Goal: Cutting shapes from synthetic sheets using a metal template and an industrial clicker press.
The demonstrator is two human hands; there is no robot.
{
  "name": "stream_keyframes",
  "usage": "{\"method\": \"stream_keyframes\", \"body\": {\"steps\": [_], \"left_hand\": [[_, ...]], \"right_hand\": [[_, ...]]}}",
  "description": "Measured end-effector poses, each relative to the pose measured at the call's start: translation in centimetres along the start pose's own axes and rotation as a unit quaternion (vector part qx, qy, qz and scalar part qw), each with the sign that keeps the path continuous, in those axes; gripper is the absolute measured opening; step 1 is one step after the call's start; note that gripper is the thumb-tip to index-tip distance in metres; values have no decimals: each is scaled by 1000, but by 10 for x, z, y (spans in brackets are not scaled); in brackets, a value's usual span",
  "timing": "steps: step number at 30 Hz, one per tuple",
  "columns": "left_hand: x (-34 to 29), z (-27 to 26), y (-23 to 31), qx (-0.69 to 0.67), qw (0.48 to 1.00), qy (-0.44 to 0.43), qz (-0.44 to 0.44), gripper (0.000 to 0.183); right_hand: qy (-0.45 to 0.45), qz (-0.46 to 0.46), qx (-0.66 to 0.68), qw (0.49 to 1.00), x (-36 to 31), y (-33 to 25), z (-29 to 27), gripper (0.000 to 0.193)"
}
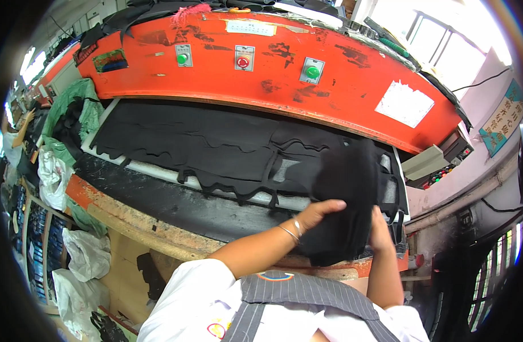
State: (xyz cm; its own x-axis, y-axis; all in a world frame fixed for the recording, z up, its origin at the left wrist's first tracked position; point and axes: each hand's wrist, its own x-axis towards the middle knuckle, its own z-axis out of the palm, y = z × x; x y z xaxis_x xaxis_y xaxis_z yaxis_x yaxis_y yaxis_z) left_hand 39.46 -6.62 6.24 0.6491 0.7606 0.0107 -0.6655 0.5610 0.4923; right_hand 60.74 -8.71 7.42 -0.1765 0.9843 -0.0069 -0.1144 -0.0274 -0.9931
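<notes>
A stack of black fabric pieces (347, 199) stands raised between my two hands, over the right front of the press bed. My left hand (323, 214) is closed on its left side, thumb lying over the near face. On the right edge my right hand (380, 231) grips the same stack, its fingers partly hidden. Behind the stack, cut black sheet material (216, 139) with wavy, notched edges is spread on a white board (159, 171). Pale gaps show between the cut shapes.
The orange machine beam (216, 68) spans above the bed, with two green buttons and a red button (244, 61). A worn front ledge (136, 219) runs nearest me. White sacks (85, 253) and a green sack (85, 108) stand left; a control box (444, 159) is right.
</notes>
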Motion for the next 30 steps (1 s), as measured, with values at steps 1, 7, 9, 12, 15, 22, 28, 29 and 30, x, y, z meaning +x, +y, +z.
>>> {"method": "stream_keyframes", "body": {"steps": [1, 7, 9, 12, 15, 22, 28, 29, 30], "left_hand": [[-12, -3, 18, -2, 1000, 12, 20, 43], [-113, -57, 83, -84, 942, 243, 214, 38], [-153, -53, 101, -57, 900, 304, 309, 43], [-243, -64, 107, 5, 851, 336, 404, 57], [-324, -87, 103, 50, 801, 351, 483, 58], [-353, -78, 79, 96, 786, 316, 523, 54], [-319, -89, 80, 82, 790, 323, 515, 50], [-313, -88, 80, 73, 787, 341, 509, 50], [-311, -90, 81, 73, 788, 340, 508, 50]], "right_hand": [[-19, 29, 129, 991, 22, -14, 21, 47], [131, 6, -345, 930, 222, 11, -6, 68], [173, 53, -503, 845, 276, 32, -27, 78], [110, 140, -571, 801, 314, 44, -1, 90], [65, 141, -571, 806, 339, 49, -5, 90], [105, 213, -556, 796, 370, 72, -39, 86], [75, 218, -284, 931, 349, 62, -41, 76], [70, 215, -226, 948, 343, 59, -38, 69], [73, 215, -225, 948, 339, 56, -40, 69]]}}
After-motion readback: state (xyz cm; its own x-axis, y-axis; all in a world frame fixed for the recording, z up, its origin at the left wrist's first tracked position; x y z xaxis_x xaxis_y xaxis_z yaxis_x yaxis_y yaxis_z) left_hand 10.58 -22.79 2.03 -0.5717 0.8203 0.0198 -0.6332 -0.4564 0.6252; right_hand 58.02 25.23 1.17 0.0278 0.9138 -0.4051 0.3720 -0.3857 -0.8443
